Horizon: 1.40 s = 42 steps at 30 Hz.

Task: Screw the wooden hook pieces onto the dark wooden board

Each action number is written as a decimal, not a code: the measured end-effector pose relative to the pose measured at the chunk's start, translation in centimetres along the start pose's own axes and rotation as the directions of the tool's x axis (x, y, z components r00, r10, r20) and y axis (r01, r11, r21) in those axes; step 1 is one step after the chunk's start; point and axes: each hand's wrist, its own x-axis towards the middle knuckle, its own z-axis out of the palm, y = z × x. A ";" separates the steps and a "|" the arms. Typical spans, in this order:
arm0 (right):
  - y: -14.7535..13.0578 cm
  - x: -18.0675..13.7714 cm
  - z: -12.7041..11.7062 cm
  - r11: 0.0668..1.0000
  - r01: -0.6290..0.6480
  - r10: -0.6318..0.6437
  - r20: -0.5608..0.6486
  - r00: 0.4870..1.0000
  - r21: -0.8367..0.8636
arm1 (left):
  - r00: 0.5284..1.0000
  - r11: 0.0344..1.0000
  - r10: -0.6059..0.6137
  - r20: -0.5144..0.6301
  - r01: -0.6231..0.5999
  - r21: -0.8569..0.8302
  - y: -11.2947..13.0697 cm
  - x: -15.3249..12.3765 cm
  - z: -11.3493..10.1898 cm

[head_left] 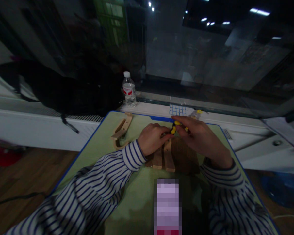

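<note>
I see my left hand (152,138) clenched on the top of the slats (168,158) mid-mat (98,153), and my right hand (198,135) pinching a yellow tool (176,123) just above them. On the sill, the bottle (129,89) looks near empty. I cannot tell what the grid tray (177,110) holds.

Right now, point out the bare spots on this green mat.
Bare: green mat between the curved wooden piece and the left sleeve; the near strip between both sleeves. Crowded: the centre, where left hand and right hand meet over the wooden slats.
</note>
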 end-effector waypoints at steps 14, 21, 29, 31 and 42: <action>0.2 0.2 0.4 1.000 -0.015 0.015 0.024 1.000 -0.006 | 1.000 0.999 0.023 0.007 -0.023 -0.025 -0.1 0.1 0.1; 0.2 0.1 0.5 1.000 -0.008 0.008 0.010 1.000 -0.029 | 0.998 0.998 0.056 0.015 -0.056 -0.029 -0.2 0.1 0.1; 0.3 0.1 0.6 1.000 -0.016 0.016 0.003 1.000 0.005 | 0.999 0.999 0.037 0.012 -0.037 -0.035 -0.3 0.1 0.3; 0.3 0.2 0.6 1.000 -0.017 0.017 0.001 1.000 0.002 | 1.000 1.000 0.021 0.006 -0.020 -0.021 -0.3 0.1 0.2; 0.6 -0.2 0.5 1.000 0.023 -0.022 -0.049 0.999 0.011 | 1.000 1.000 0.004 0.012 -0.004 -0.008 0.0 0.1 -0.2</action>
